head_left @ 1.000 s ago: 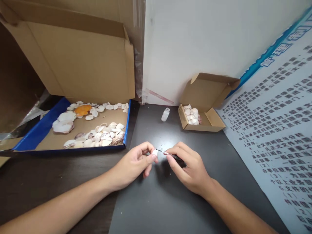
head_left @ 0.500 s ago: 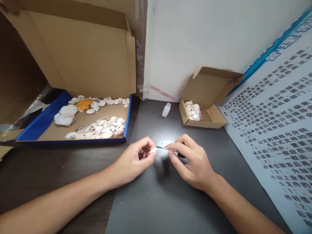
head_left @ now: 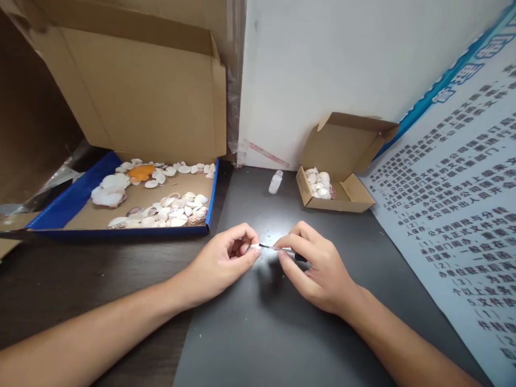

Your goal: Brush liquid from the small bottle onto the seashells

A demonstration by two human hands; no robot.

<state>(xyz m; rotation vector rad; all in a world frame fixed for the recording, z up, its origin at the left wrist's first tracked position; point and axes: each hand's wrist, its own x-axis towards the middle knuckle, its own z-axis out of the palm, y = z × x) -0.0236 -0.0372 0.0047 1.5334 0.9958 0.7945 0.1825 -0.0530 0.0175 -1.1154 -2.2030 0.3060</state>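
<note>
My left hand (head_left: 229, 255) pinches a small white seashell (head_left: 255, 246) between thumb and fingers, most of it hidden by them. In my right hand (head_left: 312, 263) is a thin brush (head_left: 269, 247) with a dark tip and a black cap-like handle (head_left: 299, 257), partly covered by the fingers. The brush's tip meets the edge of the shell, or nearly so. Beyond the hands, a small clear bottle (head_left: 276, 183) without a cap stands on the dark grey mat (head_left: 242, 338), with whitish contents.
At left, an open blue-edged cardboard box (head_left: 208, 215) holds many shells and an orange piece (head_left: 141, 172). A smaller open cardboard box (head_left: 342, 204) with white shells stands back right. A printed board (head_left: 451, 215) leans along the right side, a white panel (head_left: 322, 59) behind.
The shell has tilted slightly in my left fingers, now showing a narrower side. The brush stays at its edge. The view has shifted a little; the bottle and boxes stay put.
</note>
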